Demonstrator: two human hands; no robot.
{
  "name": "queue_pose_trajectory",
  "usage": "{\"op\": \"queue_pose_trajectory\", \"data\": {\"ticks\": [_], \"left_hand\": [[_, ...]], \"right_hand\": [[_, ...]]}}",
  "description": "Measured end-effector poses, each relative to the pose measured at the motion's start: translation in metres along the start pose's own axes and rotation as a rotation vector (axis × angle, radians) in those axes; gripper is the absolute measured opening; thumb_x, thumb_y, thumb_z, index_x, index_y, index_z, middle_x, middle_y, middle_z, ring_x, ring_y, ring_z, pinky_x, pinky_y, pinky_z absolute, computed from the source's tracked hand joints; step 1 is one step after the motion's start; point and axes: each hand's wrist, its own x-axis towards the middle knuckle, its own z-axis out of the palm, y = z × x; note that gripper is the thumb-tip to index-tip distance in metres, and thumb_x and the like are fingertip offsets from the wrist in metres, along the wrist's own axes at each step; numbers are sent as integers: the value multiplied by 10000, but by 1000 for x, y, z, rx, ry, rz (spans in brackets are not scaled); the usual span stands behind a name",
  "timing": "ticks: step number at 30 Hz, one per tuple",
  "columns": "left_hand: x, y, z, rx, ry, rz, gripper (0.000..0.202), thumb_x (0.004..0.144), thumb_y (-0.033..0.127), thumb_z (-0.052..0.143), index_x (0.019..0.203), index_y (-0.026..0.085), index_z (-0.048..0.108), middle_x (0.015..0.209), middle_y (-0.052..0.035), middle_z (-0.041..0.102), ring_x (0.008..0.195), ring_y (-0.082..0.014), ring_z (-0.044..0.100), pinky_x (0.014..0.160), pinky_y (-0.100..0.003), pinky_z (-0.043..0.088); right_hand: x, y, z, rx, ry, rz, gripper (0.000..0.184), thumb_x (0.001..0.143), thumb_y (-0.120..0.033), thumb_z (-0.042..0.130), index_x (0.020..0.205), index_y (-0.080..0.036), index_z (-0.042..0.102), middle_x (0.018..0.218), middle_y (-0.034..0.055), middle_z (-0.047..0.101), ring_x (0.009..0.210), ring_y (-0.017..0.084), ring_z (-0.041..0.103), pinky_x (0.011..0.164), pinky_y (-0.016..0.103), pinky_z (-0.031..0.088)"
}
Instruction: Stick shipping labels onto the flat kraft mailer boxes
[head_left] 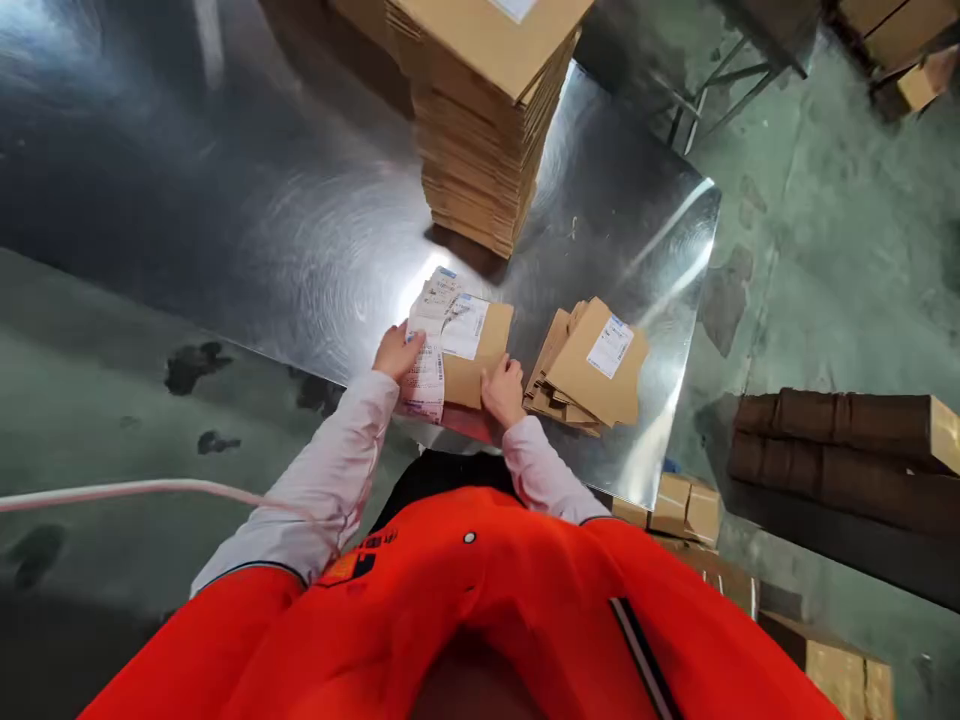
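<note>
At the near edge of the metal table, my left hand (397,353) grips a strip of printed shipping labels (426,375), thumb on top. The strip overlaps the left part of a flat cardboard box (493,335). A white label (466,328) lies on that box's upper face. My right hand (504,390) is closed at the box's lower right corner, its fingers curled and partly hidden. Just right of it sits a loose pile of flat cardboard boxes (592,375), the top one bearing a white label (610,346).
A tall stack of flat cardboard (480,130) stands on the metal table (315,230) beyond my hands. Brown cartons (840,430) are on the right, with more boxes (682,510) below the table's near right corner. A pale cable (150,488) crosses at left.
</note>
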Motion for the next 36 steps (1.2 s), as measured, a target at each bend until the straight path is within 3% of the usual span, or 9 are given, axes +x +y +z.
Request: {"op": "queue_pose_trajectory", "data": {"ticks": [3,7,11,15,17,19,24,28,36], "left_hand": [[-6,20,0,-37,25,30,178,708,267,740,850,191,665,1068,-143,737,1290,-356,593,1139,-444,424],[-43,43,-13,-389,-185,-161,377,719,499,797,848,179,646,829,-94,736,893,-295,726,784,-376,580],[-73,56,-14,-530,-340,-94,535,660,591,867,882,140,683,778,-94,739,788,-275,732,690,-345,570],[-84,55,-10,-530,-330,38,670,613,615,907,1063,163,700,863,-64,769,864,-276,734,769,-352,565],[-88,52,-5,-460,-293,40,718,547,604,937,1065,167,700,846,-57,767,861,-280,723,764,-355,560],[-93,48,3,-418,-293,19,733,488,585,958,1036,167,709,851,-54,770,856,-275,713,747,-344,556],[-113,29,21,-317,-535,-10,603,469,549,967,891,169,764,885,-70,790,839,-264,720,786,-363,584],[-125,15,25,-441,-329,20,615,474,552,962,903,152,780,922,-95,792,841,-247,711,773,-340,578],[-121,-3,45,-368,-20,-45,419,570,528,861,634,168,655,618,-22,647,591,-147,553,603,-282,470]], "right_hand": [[-17,-2,13,134,42,-37,607,967,-418,537,1475,-86,530,1584,301,402,1409,463,447,1099,634,444],[-14,21,-4,671,264,-79,570,944,-609,494,1265,-162,642,1296,204,672,1258,330,605,1035,498,520],[-6,108,-82,877,498,-5,504,838,-682,561,943,-196,646,805,73,699,808,243,652,768,395,557],[-5,169,-158,603,578,169,453,713,-614,677,912,-207,651,909,156,713,864,325,677,781,492,550],[-13,151,-167,485,619,188,513,673,-569,730,981,-168,649,1071,236,691,1088,395,654,920,563,526],[-20,107,-152,579,365,57,498,719,-531,719,1019,-141,644,1150,259,682,1176,397,634,1028,594,488],[-30,4,-64,1063,-102,-178,527,799,-551,720,1162,-177,643,1196,134,750,1046,257,733,949,432,609],[-46,-8,-35,1044,-254,-171,390,808,-478,745,1024,-154,714,1033,111,797,902,239,753,845,387,638],[-20,-4,-66,632,-210,-356,108,833,-289,750,855,-191,790,870,42,800,818,190,734,856,324,593]]}}
